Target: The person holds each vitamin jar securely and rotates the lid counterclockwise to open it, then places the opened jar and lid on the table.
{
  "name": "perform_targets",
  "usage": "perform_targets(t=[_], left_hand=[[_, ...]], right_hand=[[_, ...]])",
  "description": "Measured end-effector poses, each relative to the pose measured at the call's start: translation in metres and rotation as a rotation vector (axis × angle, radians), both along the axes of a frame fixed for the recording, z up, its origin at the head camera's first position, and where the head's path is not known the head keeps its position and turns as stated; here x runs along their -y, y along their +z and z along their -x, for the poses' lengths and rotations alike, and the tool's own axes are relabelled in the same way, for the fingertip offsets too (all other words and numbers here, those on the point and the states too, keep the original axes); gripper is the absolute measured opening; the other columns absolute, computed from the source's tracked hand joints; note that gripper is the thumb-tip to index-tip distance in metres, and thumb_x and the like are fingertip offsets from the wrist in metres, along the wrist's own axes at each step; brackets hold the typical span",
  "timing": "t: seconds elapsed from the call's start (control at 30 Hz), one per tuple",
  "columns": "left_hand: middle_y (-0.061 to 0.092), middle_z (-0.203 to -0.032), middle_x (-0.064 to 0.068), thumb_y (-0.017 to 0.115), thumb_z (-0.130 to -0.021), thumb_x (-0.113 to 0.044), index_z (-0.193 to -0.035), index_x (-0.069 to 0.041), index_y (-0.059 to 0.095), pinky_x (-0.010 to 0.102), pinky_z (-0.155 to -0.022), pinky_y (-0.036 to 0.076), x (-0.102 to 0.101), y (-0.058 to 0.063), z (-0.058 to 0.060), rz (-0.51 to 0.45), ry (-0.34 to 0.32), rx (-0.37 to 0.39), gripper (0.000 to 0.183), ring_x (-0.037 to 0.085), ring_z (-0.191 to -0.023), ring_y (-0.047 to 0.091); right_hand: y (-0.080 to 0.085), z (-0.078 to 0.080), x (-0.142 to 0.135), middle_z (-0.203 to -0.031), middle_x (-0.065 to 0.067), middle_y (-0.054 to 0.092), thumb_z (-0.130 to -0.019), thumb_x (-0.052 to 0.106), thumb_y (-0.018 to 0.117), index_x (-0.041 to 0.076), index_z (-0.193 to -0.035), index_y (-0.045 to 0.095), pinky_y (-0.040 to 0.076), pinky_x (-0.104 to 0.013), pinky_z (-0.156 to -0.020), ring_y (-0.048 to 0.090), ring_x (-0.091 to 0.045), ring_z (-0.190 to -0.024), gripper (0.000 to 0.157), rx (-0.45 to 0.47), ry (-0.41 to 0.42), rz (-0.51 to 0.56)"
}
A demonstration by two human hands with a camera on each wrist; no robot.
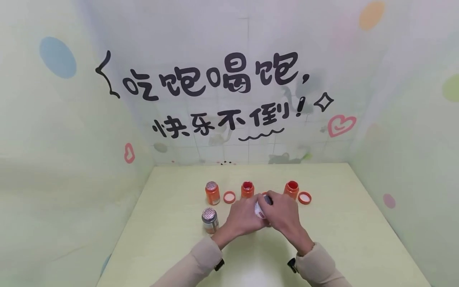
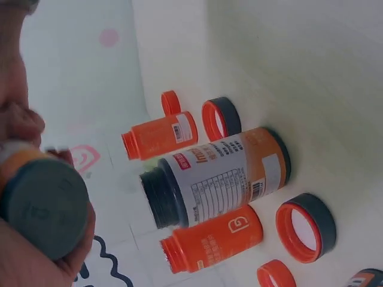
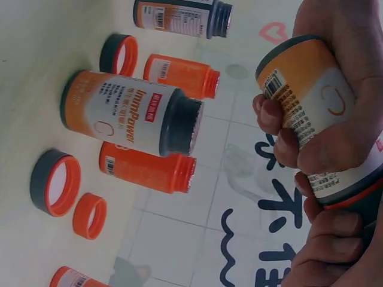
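A white, orange and dark grey pill bottle (image 3: pixel 299 95) is held tilted above the table between both hands. My left hand (image 1: pixel 244 215) grips its body, thumb and fingers wrapped round the label. My right hand (image 1: pixel 283 211) holds the dark cap end (image 3: pixel 372 206), where a thin red ring shows beside the label. In the left wrist view the bottle's round dark base (image 2: pixel 48 206) faces the camera. Close by stands a similar uncapped bottle (image 2: pixel 224 176), mostly hidden by the hands in the head view.
Orange bottles (image 1: pixel 212 194) (image 1: pixel 292 190) stand along the back. A grey bottle with a foil top (image 1: pixel 210 219) is left of the hands. Orange lids (image 1: pixel 229 197) (image 1: pixel 305 198) and grey lids with red insides (image 3: pixel 55 182) lie among them. A printed wall (image 1: pixel 247 151) rises behind the table.
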State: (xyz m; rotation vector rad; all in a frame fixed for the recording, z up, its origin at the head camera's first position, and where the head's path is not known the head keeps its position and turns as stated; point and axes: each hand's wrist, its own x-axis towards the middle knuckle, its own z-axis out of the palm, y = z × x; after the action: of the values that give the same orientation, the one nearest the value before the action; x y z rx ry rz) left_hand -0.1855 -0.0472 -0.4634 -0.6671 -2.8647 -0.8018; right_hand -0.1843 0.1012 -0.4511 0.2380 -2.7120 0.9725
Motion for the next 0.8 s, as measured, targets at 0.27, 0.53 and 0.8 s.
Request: perform_targets(t=[0.27,0.53,0.8], left_hand=[[0.066,-0.078,-0.006,0.076,-0.076,-0.025,-0.1,-0.015,0.064,0.022,-0.054,0.052,0.002,-0.002,0.009,-0.269,-0.286,0.321,0.028,0.002,-0.058,0.059],[0.066,-0.086,-0.011,0.077,-0.072,-0.057,-0.11,-0.024,0.064,0.02,-0.058,0.045,0.0,-0.004,0.013,-0.003,-0.032,0.128,0.052,0.004,-0.069,0.055],[0.062,-0.077,-0.013,0.075,-0.073,-0.059,-0.112,-0.026,0.065,0.019,-0.049,0.041,-0.006,-0.007,0.015,0.047,-0.006,0.048,0.052,0.004,-0.058,0.051]], right_hand=[[-0.014,0.004,-0.025,-0.062,0.012,0.051,-0.09,0.023,0.064,0.019,-0.083,0.063,0.037,-0.018,-0.047,0.043,0.001,-0.054,0.009,-0.391,0.338,-0.023],[-0.002,0.001,-0.037,-0.127,-0.003,0.063,-0.091,0.014,0.064,0.012,-0.134,0.057,0.053,-0.033,-0.095,0.061,-0.019,-0.112,0.044,-0.039,0.595,0.315],[0.007,0.003,-0.04,-0.11,0.004,0.068,-0.091,0.034,0.071,0.021,-0.127,0.063,0.053,-0.027,-0.073,0.061,-0.012,-0.09,0.04,0.103,0.443,0.093]])
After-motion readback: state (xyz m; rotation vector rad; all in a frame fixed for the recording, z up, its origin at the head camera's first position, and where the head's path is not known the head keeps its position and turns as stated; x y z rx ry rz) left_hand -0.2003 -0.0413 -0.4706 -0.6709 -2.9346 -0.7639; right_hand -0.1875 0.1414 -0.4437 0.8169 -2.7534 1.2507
